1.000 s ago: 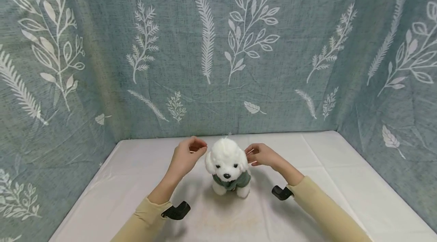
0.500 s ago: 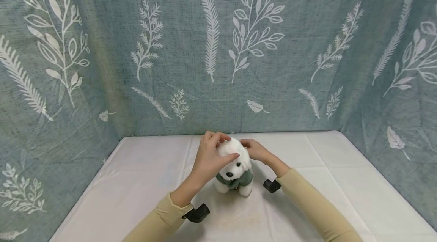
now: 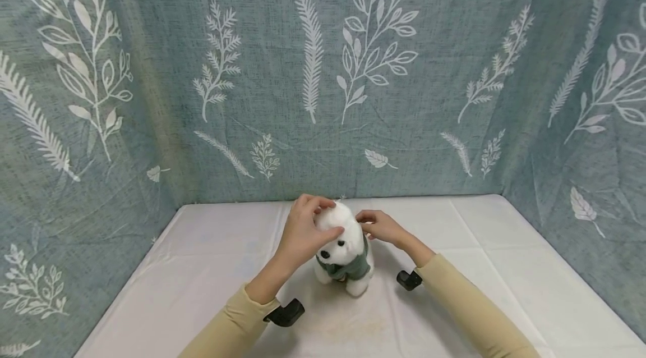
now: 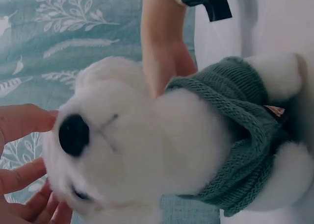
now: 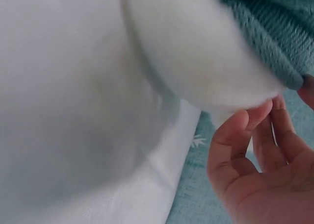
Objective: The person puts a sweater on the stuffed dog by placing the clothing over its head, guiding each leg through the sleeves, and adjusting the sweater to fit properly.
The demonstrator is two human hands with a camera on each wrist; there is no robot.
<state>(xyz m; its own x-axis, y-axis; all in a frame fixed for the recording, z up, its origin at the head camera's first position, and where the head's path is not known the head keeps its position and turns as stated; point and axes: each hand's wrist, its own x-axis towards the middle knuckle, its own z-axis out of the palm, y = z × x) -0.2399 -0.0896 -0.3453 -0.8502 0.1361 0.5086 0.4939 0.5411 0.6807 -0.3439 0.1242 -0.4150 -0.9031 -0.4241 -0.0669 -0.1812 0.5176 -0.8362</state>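
Observation:
A white plush dog [image 3: 348, 232] in a green knitted sweater [image 4: 235, 131] stands upright near the middle of the table. My left hand [image 3: 301, 230] grips its head, fingers over the top and thumb across the forehead. In the left wrist view, the thumb [image 4: 27, 122] and fingers lie on either side of the face, close to the black nose. Behind the toy, my right hand [image 3: 381, 227] holds its back end. The right wrist view shows curled fingers [image 5: 250, 131] against the white fur and the thumb at the sweater's hem.
The table [image 3: 454, 302] has a white cloth with creases and a faint brownish stain in front of the dog. Blue-green curtains [image 3: 252, 66] with white leaf prints enclose the back and sides. A black wrist-worn device [image 3: 286, 313] juts from the left sleeve.
My left hand has moved right, from beside the dog onto its head. The right hand has come in behind it. The dog's head and body have turned toward the left.

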